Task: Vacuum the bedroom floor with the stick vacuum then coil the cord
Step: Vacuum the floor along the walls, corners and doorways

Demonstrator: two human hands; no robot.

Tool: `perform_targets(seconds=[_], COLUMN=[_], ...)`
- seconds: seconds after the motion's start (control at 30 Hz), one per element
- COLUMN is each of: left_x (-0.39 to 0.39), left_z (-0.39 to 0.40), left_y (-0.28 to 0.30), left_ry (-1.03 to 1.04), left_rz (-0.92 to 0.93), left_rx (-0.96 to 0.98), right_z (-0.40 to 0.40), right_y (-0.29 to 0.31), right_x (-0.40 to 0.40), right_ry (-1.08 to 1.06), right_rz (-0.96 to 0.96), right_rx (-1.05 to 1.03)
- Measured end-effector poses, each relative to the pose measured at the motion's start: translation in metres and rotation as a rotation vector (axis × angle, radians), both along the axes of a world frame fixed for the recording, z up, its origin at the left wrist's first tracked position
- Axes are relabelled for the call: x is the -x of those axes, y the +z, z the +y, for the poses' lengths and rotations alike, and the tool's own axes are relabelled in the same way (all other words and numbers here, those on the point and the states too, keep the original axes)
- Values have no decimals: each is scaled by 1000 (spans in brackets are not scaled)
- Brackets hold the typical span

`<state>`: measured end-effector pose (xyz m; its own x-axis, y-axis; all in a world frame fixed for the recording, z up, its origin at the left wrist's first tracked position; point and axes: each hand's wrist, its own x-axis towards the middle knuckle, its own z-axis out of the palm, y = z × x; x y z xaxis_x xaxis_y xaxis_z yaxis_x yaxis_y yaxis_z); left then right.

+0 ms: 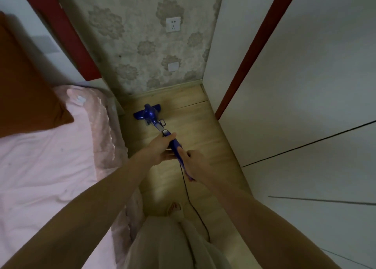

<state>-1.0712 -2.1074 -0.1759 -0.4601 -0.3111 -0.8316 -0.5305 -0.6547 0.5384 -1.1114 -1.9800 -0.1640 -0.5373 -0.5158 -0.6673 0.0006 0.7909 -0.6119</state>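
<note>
A blue stick vacuum (151, 116) stands on the wooden floor (203, 130) in the narrow aisle, its floor head close to the far wall. My left hand (162, 148) grips the upper body of the vacuum just below the handle. My right hand (195, 163) grips the blue handle behind it. A black cord (188, 197) hangs from the handle and trails down across the floor past my foot (175, 207).
A bed with pink bedding (50, 167) and an orange pillow (26, 97) lines the left side. White wardrobe doors (295, 106) close in the right. A wallpapered wall with a socket (173, 24) ends the aisle.
</note>
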Motion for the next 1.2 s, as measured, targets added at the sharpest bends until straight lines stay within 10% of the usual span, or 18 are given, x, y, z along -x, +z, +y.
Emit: perform_targets(seconds=[1.2], left_x=[-93], left_z=[306], left_y=[86], left_ry=[154], left_rz=[92], left_rx=[-84], right_z=[289], right_y=[126], right_x=[-53], right_ry=[216], right_rz=[41], right_rx=[-80])
